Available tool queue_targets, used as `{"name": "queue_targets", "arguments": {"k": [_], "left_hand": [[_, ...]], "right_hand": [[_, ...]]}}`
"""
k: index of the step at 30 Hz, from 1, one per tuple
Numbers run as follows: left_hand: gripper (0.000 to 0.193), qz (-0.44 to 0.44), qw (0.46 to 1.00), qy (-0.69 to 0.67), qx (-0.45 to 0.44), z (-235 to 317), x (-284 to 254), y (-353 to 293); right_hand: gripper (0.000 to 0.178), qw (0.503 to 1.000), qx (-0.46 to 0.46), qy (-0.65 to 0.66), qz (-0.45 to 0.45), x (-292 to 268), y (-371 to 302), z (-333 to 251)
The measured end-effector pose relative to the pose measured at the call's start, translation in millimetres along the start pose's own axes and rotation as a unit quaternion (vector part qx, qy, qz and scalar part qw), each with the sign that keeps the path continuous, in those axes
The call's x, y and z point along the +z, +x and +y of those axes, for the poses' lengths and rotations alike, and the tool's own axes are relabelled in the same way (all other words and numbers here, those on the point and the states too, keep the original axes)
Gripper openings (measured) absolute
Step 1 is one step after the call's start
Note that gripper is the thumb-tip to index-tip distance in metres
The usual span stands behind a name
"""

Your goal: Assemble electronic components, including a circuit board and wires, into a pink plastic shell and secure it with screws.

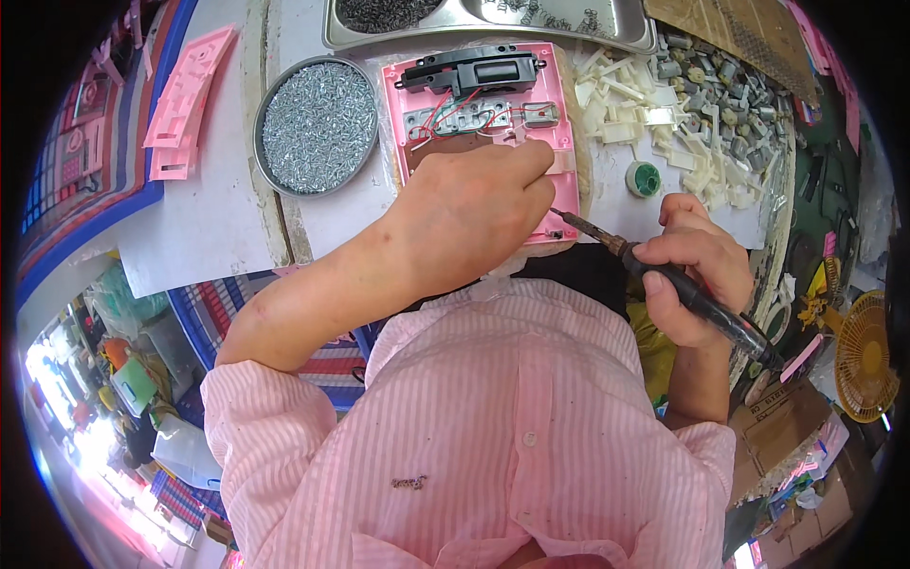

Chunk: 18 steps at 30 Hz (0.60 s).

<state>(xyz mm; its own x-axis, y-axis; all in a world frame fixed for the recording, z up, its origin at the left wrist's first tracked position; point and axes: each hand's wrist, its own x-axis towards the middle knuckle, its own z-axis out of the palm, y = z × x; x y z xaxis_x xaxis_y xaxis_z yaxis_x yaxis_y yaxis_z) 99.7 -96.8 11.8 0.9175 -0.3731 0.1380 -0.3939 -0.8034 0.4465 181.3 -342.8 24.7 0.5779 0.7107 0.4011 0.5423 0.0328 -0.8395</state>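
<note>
In front of me lies a pink plastic housing (pixel 566 161) with a black moulded part (pixel 474 71), a silvery metal plate (pixel 453 119) and red, green and white wires inside. My left hand (pixel 488 204) is over its lower half, fingers bent and pressed together; whatever they pinch is hidden beneath them. In my right hand (pixel 697 266) is a soldering iron (pixel 701 302) with a black handle, gripped like a pen. Its thin tip points up and left, close beside my left fingers at the housing's right side. A small switch-like piece (pixel 555 233) sits at the lower right corner.
A round tin of screws (pixel 318 128) stands left of the housing, a metal tray (pixel 493 36) with springs behind it. To the right are white plastic parts (pixel 621 119), small motors (pixel 730 104) and a small green spool (pixel 643 178). Pink panels (pixel 190 104) lie far left.
</note>
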Motion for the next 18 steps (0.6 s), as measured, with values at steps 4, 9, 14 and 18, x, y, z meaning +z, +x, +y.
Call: {"name": "queue_targets", "arguments": {"k": [4, 9, 14, 18], "left_hand": [[0.017, -0.022, 1.0, 0.01, 0.012, 1.9, -3.5, 2.5], [0.018, -0.015, 0.999, 0.016, 0.034, 0.1, -3.9, 3.6], [0.019, -0.017, 0.999, 0.027, 0.04, 1.6, -4.4, 3.2], [0.019, -0.019, 0.998, 0.046, 0.047, 0.9, -6.2, 0.8]], "right_hand": [[0.018, 1.0, 0.005, -0.003, -0.01, 1.2, 1.1, 0.6], [0.019, 1.0, 0.008, -0.016, -0.024, 2.5, 3.7, 1.5], [0.021, 0.999, -0.029, -0.036, -0.013, 5.4, 4.1, 1.3], [0.023, 0.999, -0.01, -0.031, 0.009, -17.7, -5.2, -11.3]]}}
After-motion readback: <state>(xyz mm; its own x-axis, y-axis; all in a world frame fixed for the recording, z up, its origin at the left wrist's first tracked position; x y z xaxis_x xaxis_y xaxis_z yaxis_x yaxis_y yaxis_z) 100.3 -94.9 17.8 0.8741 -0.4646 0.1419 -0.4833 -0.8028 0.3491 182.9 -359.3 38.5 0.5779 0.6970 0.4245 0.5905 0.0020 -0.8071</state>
